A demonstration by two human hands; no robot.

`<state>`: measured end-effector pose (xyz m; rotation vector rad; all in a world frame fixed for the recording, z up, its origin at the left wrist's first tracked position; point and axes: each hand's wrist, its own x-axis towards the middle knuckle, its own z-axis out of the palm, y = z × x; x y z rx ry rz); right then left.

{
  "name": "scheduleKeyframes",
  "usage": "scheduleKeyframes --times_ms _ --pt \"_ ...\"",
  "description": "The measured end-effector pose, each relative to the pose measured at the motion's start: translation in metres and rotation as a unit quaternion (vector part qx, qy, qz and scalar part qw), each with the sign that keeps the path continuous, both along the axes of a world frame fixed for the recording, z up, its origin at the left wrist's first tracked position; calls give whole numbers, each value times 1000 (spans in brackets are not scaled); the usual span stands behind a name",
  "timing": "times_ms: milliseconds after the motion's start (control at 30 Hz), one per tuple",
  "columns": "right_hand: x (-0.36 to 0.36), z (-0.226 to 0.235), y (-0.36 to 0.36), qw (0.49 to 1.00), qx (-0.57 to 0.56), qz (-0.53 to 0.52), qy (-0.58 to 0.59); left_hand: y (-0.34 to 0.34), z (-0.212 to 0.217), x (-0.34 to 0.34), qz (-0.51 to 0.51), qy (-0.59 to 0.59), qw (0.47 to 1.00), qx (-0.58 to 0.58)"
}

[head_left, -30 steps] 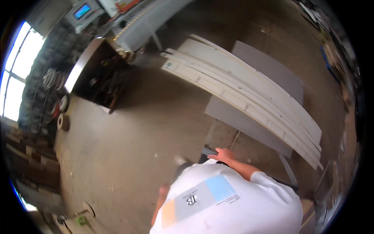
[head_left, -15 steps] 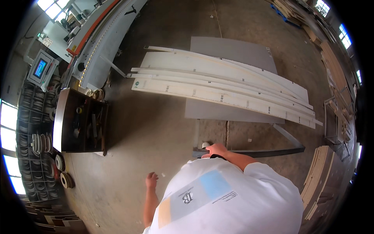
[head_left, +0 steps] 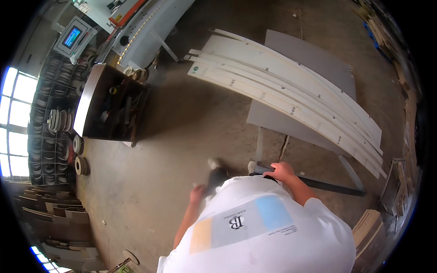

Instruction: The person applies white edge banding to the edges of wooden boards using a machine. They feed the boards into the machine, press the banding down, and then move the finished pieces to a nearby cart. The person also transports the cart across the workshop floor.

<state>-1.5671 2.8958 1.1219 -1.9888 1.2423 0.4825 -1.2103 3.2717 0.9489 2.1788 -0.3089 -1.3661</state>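
Note:
My right hand [head_left: 281, 171] is closed around the left end of a dark metal bar [head_left: 332, 185], the near rail of a low frame. On this frame lie a grey sheet [head_left: 296, 127] and, over it, several long white boards and strips [head_left: 268, 98], slanting down to the right. My left hand [head_left: 197, 192] hangs at my left side, away from any object. Its fingers are blurred, and I see nothing held in it. My white shirt covers the lower middle.
At the left stands a dark open cabinet [head_left: 114, 107] with tape and small tools. Behind it are a long machine [head_left: 150, 34], a control screen [head_left: 72, 36] and a rack of edging rolls [head_left: 48, 118]. Stacked boards [head_left: 368, 232] stand at lower right, with a trolley [head_left: 395, 186] beyond.
My view has turned left, so the boards and frame appear farther right. One foot has stepped forward on the left. The right hand stays on the bar; the left hand has swung forward.

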Motion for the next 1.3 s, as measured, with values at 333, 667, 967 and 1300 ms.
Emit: scheduleKeyframes --times_ms 333,667,967,1300 --pt "34 -13 5 990 -37 -91 101 47 -112 152 -190 -2 977 101" --pt "123 -54 54 918 -231 -252 203 -99 -131 344 -298 -1 952 61" --pt "131 -44 60 923 -240 -272 128 -316 -124 400 -486 -94 869 -13" --pt "158 -56 15 877 -161 -343 297 -616 -90 377 -735 -81 672 -37"
